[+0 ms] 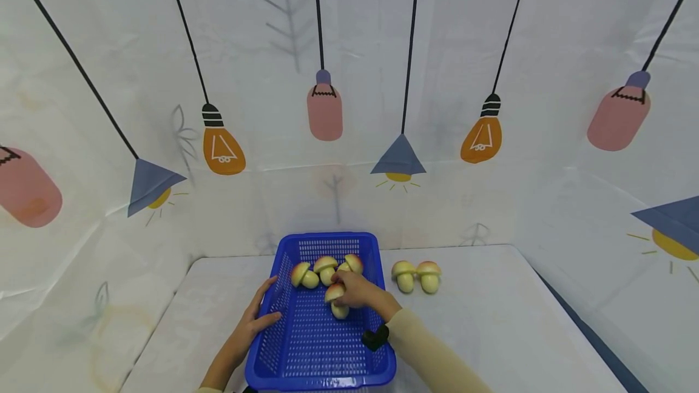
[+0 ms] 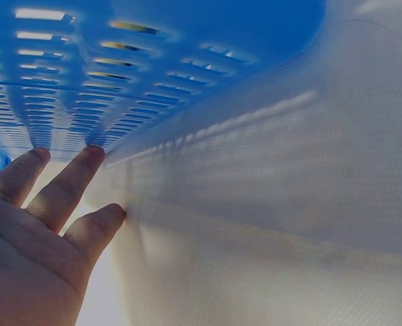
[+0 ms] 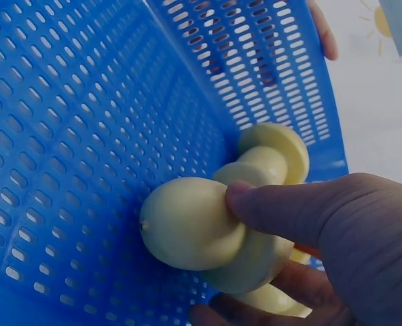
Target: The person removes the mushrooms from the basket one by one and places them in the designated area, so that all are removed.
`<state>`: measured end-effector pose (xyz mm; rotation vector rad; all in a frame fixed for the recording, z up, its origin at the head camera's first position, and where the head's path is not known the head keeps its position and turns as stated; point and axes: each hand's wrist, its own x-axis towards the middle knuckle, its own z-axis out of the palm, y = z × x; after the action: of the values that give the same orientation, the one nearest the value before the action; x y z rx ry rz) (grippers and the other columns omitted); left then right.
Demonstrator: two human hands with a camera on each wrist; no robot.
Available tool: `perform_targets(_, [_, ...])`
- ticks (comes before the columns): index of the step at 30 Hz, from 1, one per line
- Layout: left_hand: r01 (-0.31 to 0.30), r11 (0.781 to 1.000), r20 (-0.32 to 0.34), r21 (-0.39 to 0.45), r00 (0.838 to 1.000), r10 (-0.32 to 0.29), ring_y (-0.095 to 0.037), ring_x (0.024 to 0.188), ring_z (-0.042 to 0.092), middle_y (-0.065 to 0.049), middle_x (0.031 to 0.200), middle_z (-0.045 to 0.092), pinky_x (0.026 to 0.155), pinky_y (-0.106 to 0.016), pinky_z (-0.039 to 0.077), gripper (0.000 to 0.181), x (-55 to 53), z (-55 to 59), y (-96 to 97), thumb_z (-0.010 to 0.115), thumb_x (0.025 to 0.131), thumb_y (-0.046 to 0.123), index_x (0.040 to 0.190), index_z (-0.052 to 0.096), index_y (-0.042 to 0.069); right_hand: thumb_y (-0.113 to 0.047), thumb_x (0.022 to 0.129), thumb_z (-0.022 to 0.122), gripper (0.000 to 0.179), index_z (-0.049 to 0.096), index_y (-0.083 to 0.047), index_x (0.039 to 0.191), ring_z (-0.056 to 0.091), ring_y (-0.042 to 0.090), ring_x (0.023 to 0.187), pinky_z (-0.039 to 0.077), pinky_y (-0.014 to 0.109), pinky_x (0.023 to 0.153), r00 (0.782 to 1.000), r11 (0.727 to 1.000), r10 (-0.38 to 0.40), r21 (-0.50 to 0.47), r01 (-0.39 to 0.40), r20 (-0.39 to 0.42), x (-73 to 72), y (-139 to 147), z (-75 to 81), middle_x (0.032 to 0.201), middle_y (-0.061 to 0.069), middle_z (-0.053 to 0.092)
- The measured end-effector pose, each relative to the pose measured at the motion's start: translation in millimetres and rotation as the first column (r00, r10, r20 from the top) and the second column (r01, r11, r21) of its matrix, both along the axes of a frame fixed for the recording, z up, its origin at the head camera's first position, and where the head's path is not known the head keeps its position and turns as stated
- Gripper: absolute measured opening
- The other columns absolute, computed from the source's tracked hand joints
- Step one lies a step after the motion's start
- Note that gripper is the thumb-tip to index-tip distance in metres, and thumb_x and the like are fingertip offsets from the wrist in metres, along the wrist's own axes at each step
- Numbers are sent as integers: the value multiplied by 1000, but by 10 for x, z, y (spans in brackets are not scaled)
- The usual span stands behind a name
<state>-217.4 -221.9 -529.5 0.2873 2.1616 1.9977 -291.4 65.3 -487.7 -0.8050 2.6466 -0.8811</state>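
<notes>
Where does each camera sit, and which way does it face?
Head: on the head, facing forward and down at the blue basket; left hand, right hand and right sleeve show.
Left wrist: on that wrist, looking past palm and fingers at the basket's outer side.
Right wrist: on that wrist, looking into the basket; right hand shows, plus part of the left hand.
Shared: head and right wrist both show the held mushroom.

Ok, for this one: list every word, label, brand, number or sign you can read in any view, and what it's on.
None: no word, label, brand, number or sign can be read in any view.
The blue basket and the mushrooms show no lettering.
The backdrop carries drawings, such as hanging lamps, with no readable text.
</notes>
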Motion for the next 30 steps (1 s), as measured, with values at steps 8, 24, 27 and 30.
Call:
perform_targets(8, [10, 1000, 1, -11, 1000, -10, -48, 134, 46, -32, 164, 15, 93, -50, 55, 76, 2, 8, -10, 54, 101, 14, 165, 12, 23, -13, 87, 81, 44, 64, -4, 127, 63, 18, 96, 53, 33, 82, 999, 1000, -16, 3, 16, 43, 8, 1, -5, 112, 8, 69])
perform_targets(24, [7, 1000, 15, -8, 1000, -7, -47, 134, 46, -31, 164, 14, 94, -50, 55, 76, 12, 13, -19, 54, 102, 15, 165, 12, 25, -10, 85, 78, 48, 58, 0, 128, 62, 20, 96, 53, 33, 76, 998, 989, -29, -141, 37, 63, 83, 47, 77, 119, 14, 67])
perform_targets(27, [16, 1000, 10, -8, 1000, -16, -46, 135, 45, -31, 164, 13, 94, -50, 54, 77, 6, 9, -20, 53, 102, 15, 165, 11, 25, -11, 85, 78, 48, 59, -1, 128, 63, 22, 99, 54, 35, 78, 998, 988, -30, -152, 38, 54, 75, 55, 69, 121, 15, 67])
perform_targets(30, [8, 1000, 8, -8, 1000, -8, -47, 135, 45, -30, 164, 14, 94, -50, 54, 76, 1, 5, -8, 54, 102, 15, 165, 12, 25, -12, 86, 78, 47, 59, -1, 128, 64, 24, 102, 54, 36, 80, 998, 986, -37, -163, 45, 54, 78, 68, 69, 122, 16, 68])
